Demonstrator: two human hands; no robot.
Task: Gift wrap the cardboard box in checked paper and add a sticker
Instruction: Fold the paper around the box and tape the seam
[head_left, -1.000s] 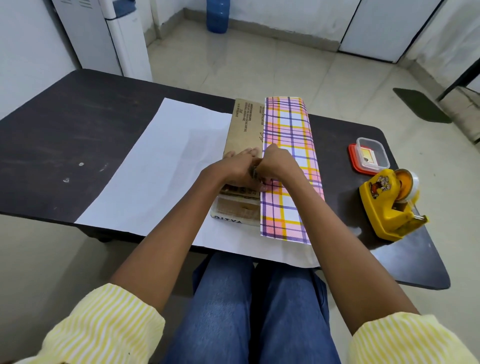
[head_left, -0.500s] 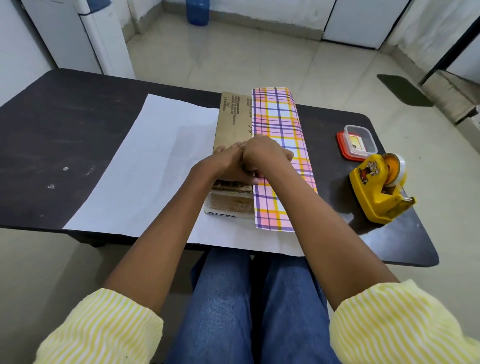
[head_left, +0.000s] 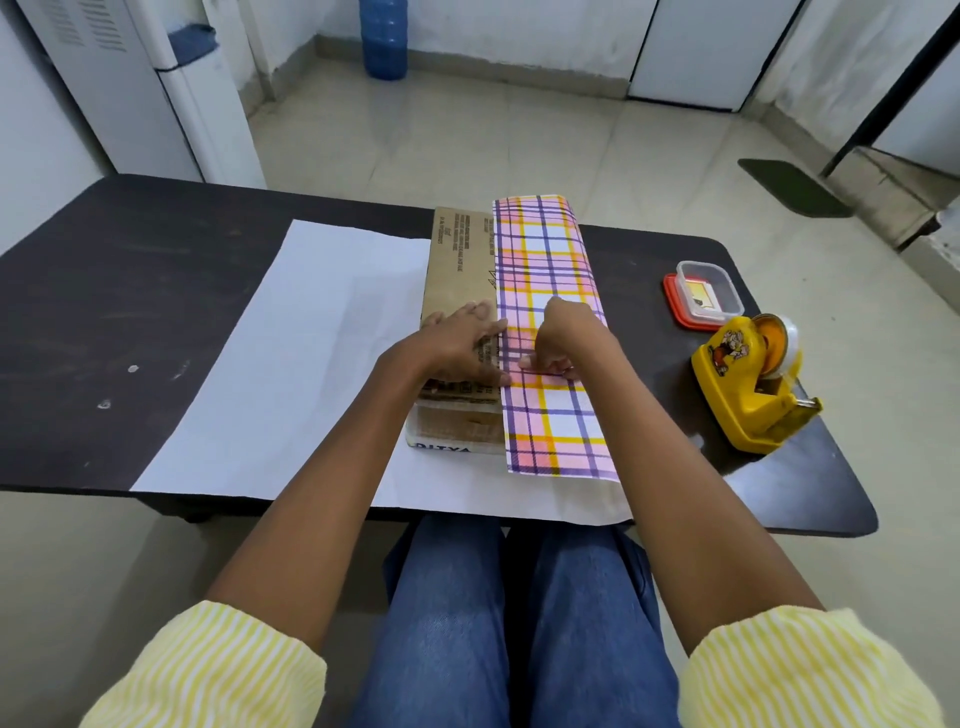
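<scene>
Single head-worn wide-angle view. Looks forward and steeply down from the near side of the box (head_left: 460, 270), close above it. Centres the box; takes in table (head_left: 130, 291) either side of the box, dispenser (head_left: 753, 384) right of the box, knees (head_left: 519, 623) nearer than the box, floor (head_left: 493, 145) and wall (head_left: 519, 31) beyond the box.

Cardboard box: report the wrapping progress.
Done: checked paper folded over the right half of the cardboard box. In hand: left hand rests on the box, right hand presses the fold. Left: the rest of the paper lies flat, ends open, no sticker on.
</scene>
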